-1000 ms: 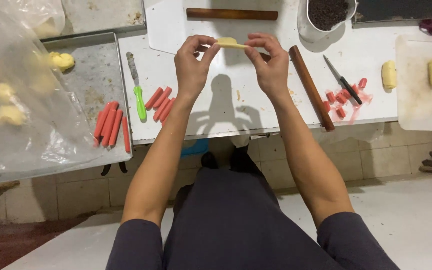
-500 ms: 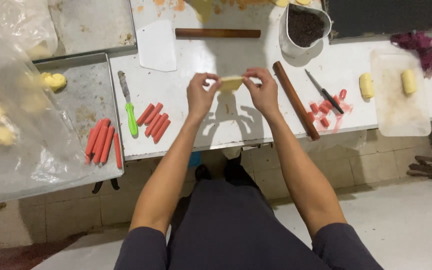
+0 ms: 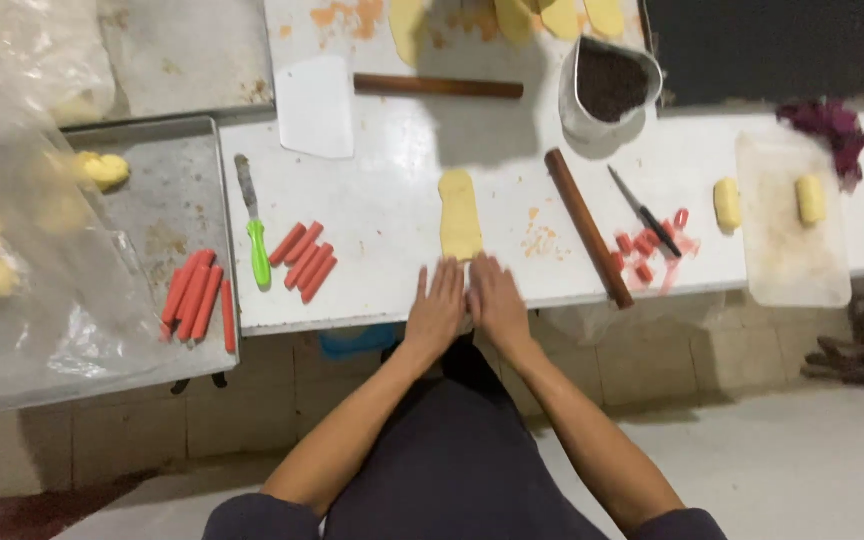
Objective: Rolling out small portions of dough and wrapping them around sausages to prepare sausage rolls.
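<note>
Dough strip (image 3: 460, 213), long, flat and yellow, lying on the white table (image 3: 392, 220), near the front edge. Left hand (image 3: 436, 308) and right hand (image 3: 496, 302) side by side, flat and open, palms down, fingers out straight, holding nothing. Fingertips just at the near end of the dough strip; touching it or not, cannot tell. Left of the dough, four red sausage sticks (image 3: 304, 261) in a slanted row, and beside them a knife with a green handle (image 3: 254, 235). Right of the dough, a long brown rolling pin (image 3: 588, 227) lying slanted, reaching to the table edge. Past it, a dark knife (image 3: 644, 212) among small cut sausage bits (image 3: 644, 256). Farther back, a second rolling pin (image 3: 438, 87), a white scraper card (image 3: 316, 107), and a metal cup (image 3: 606, 88) full of dark crumbs. Up at the top, more flat yellow dough pieces (image 3: 562, 15). On the far right, a clear cutting board (image 3: 790, 225) with a yellow dough roll (image 3: 810, 199) on it, and another roll (image 3: 727, 203) just beside the board. On the left, a metal tray (image 3: 167, 235) with more red sausages (image 3: 199, 295) and a yellow dough lump (image 3: 104, 169), partly under a clear plastic sheet (image 3: 22, 220).
</note>
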